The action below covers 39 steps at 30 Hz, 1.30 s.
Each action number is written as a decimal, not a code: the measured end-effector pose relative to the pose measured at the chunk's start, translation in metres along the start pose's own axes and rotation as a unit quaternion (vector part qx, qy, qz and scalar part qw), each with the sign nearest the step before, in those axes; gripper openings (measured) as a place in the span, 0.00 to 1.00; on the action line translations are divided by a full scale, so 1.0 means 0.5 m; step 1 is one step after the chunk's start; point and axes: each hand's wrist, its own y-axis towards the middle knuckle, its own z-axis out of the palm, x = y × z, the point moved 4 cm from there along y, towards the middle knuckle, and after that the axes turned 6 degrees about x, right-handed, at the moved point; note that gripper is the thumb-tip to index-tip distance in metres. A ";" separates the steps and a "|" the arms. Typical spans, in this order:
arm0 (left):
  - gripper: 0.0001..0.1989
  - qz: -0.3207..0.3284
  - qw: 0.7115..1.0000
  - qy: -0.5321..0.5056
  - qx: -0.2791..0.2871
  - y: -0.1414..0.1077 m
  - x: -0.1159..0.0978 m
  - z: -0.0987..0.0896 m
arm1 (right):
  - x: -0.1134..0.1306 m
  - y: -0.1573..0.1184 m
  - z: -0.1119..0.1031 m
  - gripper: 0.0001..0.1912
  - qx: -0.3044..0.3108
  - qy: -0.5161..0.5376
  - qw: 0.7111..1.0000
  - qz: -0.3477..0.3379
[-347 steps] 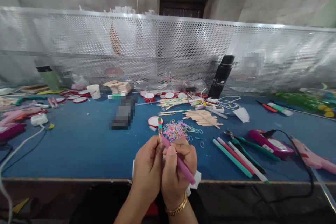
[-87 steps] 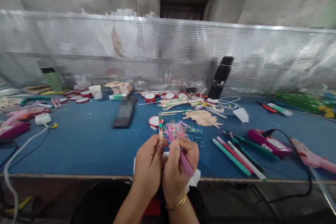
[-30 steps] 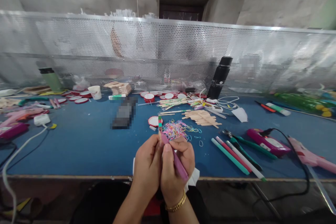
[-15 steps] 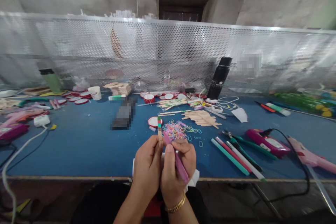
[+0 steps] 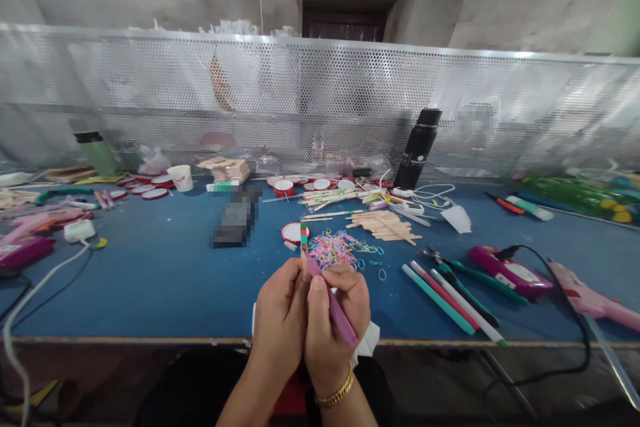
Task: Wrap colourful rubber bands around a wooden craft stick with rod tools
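My left hand [image 5: 281, 310] is closed on a wooden craft stick [image 5: 303, 237] held upright, its upper end banded in green, red and teal. In my right hand [image 5: 336, 310] is a purple marker pen [image 5: 341, 317], slanted so its tip meets the stick just below the coloured bands. Both hands are side by side over the table's front edge. Just beyond them lies a pile of small colourful rubber bands [image 5: 336, 250], with a small round red-rimmed drum [image 5: 291, 233] to its left.
Plain craft sticks [image 5: 385, 225] lie behind the rubber bands. To the right are several marker pens [image 5: 440, 297], green-handled pliers [image 5: 470, 280] and a pink glue gun [image 5: 590, 297]. A black bottle [image 5: 419, 150] stands at the back. A blurred dark flat object [image 5: 236, 217] lies left of centre.
The purple marker has moved up and left, bringing its tip from beside the stick onto it. My left hand and the stick have hardly moved.
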 end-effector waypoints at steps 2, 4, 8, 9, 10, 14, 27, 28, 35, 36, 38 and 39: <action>0.21 -0.004 1.000 0.008 -0.003 0.000 0.001 0.000 | 0.000 0.001 -0.002 0.03 -0.014 -0.010 1.000 0.002; 0.21 -0.002 1.000 0.011 -0.004 0.000 0.000 0.000 | 0.000 0.001 -0.004 0.03 -0.022 -0.007 1.000 0.006; 0.20 0.013 1.000 0.005 -0.004 -0.002 -0.003 -0.002 | 0.000 0.001 -0.003 0.02 0.004 0.019 1.000 0.010; 0.20 0.015 1.000 0.003 -0.004 -0.003 -0.004 -0.002 | -0.001 0.001 -0.002 0.02 0.010 0.021 1.000 0.011; 0.19 0.017 1.000 0.001 -0.003 -0.003 -0.005 -0.002 | -0.001 0.001 -0.001 0.02 0.012 0.021 1.000 0.010; 0.20 0.010 1.000 0.000 -0.004 -0.003 -0.005 -0.002 | 0.000 0.001 -0.001 0.03 -0.002 0.002 1.000 -0.003; 0.20 0.007 1.000 -0.008 0.000 -0.002 -0.004 0.000 | 0.001 0.001 -0.002 0.03 -0.001 0.001 1.000 0.002; 0.20 0.007 1.000 -0.008 0.000 -0.002 -0.005 0.000 | 0.001 0.002 -0.002 0.03 -0.001 -0.001 1.000 0.002; 0.20 0.009 1.000 0.002 -0.001 -0.001 -0.006 -0.002 | -0.001 0.001 0.000 0.02 0.008 -0.009 1.000 -0.001; 0.20 0.010 1.000 0.007 -0.005 -0.001 -0.007 -0.002 | -0.002 0.000 -0.001 0.02 0.004 -0.012 1.000 0.001; 0.19 0.012 1.000 0.015 -0.009 -0.001 -0.008 -0.003 | -0.002 -0.001 -0.003 0.02 -0.010 -0.018 1.000 0.000; 0.19 0.013 1.000 0.017 -0.009 -0.001 -0.009 -0.003 | -0.001 -0.001 -0.004 0.03 -0.016 -0.018 1.000 -0.001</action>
